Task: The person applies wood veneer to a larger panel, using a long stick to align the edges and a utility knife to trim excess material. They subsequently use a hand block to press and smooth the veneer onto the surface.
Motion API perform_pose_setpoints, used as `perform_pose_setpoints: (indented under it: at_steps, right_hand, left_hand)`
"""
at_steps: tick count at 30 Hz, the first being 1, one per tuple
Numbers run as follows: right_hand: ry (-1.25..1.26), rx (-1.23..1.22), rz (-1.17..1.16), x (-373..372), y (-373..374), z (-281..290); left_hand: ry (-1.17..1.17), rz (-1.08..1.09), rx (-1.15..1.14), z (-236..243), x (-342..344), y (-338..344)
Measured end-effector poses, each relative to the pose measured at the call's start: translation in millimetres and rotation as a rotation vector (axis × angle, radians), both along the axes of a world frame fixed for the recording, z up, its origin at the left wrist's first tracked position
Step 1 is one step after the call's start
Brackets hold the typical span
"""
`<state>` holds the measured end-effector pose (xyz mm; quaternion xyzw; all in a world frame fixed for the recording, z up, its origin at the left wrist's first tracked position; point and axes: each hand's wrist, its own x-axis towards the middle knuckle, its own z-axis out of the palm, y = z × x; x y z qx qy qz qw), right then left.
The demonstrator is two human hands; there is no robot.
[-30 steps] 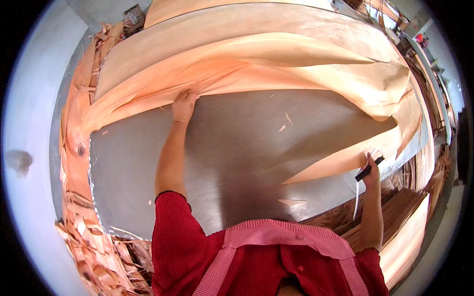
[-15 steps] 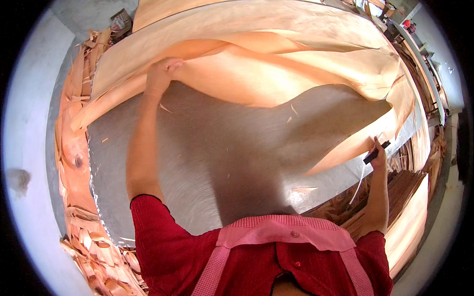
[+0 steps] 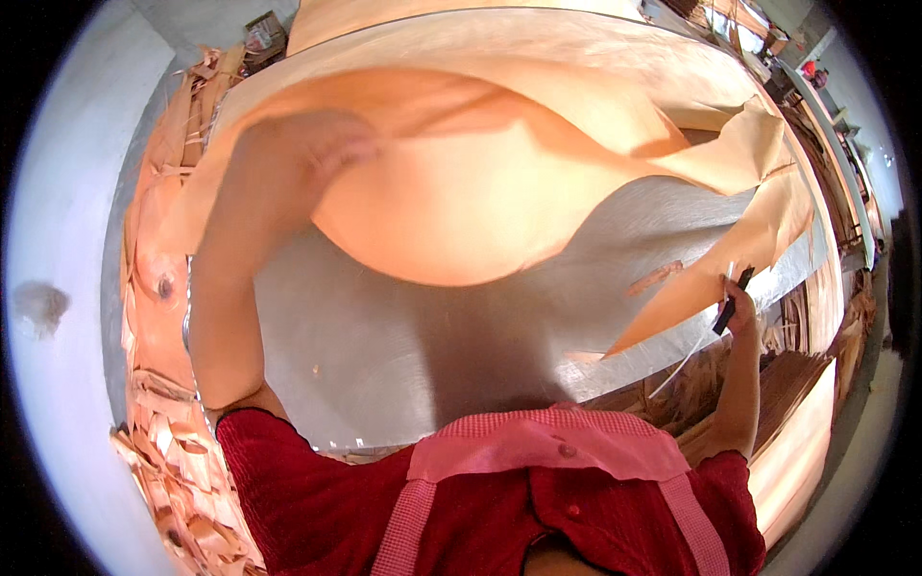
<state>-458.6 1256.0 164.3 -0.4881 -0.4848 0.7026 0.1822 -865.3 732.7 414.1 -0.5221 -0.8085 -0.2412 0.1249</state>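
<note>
A large, thin orange-tan wood veneer sheet (image 3: 451,206) billows up over a grey metal tabletop (image 3: 336,336). My left hand (image 3: 336,154), smeared by motion, is closed on the sheet at its left part. The sheet's near edge hangs in a curve above the table. At the right, my right hand (image 3: 738,309) is wrapped round a short black bar-shaped tool (image 3: 734,301), beside a narrow tapering flap of veneer (image 3: 672,298). A thin white strip (image 3: 679,370) trails below that hand; whether the hand grips it too, I cannot tell.
Veneer scraps (image 3: 187,480) are heaped along the left side. A stack of veneer sheets (image 3: 792,384) lies at the lower right, beside the table edge. A small box (image 3: 264,40) stands at the far left, near the wall (image 3: 67,211).
My left hand has lifted the veneer and come closer. The sheet has swelled upward, its near edge curving toward me. My right hand has stayed nearly in place, the black tool now steeper.
</note>
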Motion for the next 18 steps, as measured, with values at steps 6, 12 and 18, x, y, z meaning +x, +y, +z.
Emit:
perform_pose_setpoints:
  at_steps: [6, 12, 18]
  right_hand:
    - [0.169, -0.120, -0.009, 33.5, -4.6, -26.9]
    - [0.251, -0.184, -0.012, 59.5, -1.1, -43.5]
    - [0.285, -0.192, 0.136, 63.4, -6.6, -64.6]
  left_hand:
    - [-0.310, 0.118, -0.226, -16.2, 88.6, -18.7]
    - [-0.521, 0.128, -0.196, -88.8, 95.9, -57.1]
    - [0.047, 0.543, -0.533, -223.3, 172.4, -45.5]
